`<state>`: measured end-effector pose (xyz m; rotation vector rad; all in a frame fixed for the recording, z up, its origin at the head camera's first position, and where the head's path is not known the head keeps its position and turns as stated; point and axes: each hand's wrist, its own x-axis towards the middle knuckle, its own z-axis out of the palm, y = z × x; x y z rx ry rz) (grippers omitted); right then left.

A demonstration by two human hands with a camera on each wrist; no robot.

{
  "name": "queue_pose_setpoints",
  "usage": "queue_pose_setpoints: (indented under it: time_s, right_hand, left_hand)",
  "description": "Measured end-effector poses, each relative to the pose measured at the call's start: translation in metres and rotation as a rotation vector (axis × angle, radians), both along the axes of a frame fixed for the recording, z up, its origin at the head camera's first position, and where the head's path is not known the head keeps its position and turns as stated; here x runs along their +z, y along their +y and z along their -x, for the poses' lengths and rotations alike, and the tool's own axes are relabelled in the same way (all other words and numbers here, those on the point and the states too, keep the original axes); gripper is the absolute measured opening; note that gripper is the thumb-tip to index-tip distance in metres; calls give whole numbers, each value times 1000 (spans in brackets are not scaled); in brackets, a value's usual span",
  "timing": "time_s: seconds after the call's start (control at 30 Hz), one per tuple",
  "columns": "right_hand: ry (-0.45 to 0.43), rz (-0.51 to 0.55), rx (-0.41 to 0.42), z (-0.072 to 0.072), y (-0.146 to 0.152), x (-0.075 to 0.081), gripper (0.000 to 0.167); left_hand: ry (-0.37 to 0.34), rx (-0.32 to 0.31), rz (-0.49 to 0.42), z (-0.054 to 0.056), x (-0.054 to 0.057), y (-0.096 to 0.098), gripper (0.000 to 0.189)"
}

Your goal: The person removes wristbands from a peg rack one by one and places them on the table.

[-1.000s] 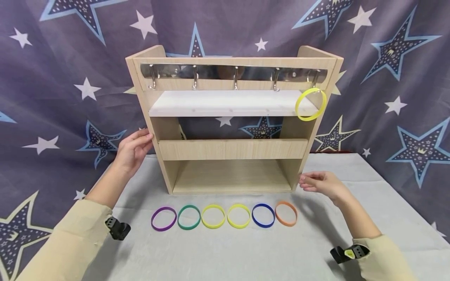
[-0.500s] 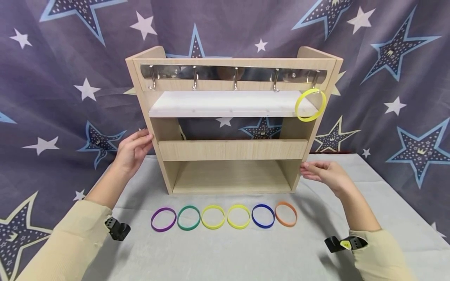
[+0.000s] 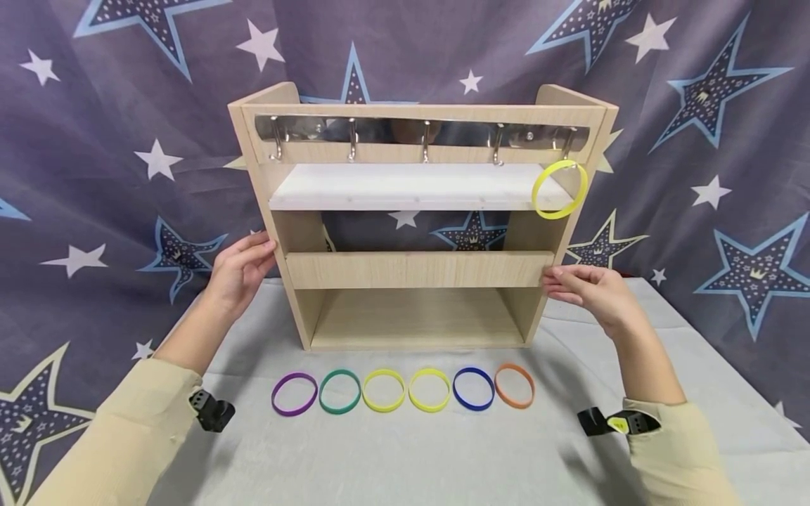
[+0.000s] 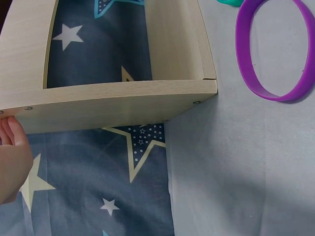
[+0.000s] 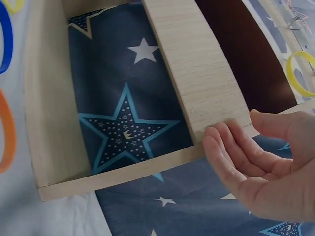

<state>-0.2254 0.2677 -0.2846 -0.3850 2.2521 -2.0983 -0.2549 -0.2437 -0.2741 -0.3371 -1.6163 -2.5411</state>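
A light wooden shelf unit stands upright on the table, a metal hook rail across its top front. From the rail's rightmost hook hangs a yellow wristband. My left hand rests its fingertips against the unit's left side panel. On the opposite side, my right hand touches the right panel's front edge with its fingers, level with the middle crossboard. Neither hand holds anything loose.
In front of the unit lies a row of wristbands: purple, green, yellow, another yellow, blue and orange. A star-patterned curtain hangs behind. Grey cloth covers the table.
My right hand has moved up along the right panel, from near its bottom to the crossboard's height. The left hand, the unit and the wristbands have stayed in place.
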Motion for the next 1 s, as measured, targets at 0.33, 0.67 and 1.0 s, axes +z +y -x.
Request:
queue_pose_setpoints:
  time_s: [0.33,0.67,1.0]
  right_hand:
    - [90,191,-20,0,-7,19,13]
    - [75,441,15,-4,-16,45,15]
    - [-36,804,110,-3,-25,46,16]
  left_hand:
    - [1,0,-11,1,2,1,15]
    - [2,-5,-28,2,2,-1,16]
    - [5,-6,-14,2,-1,0,14]
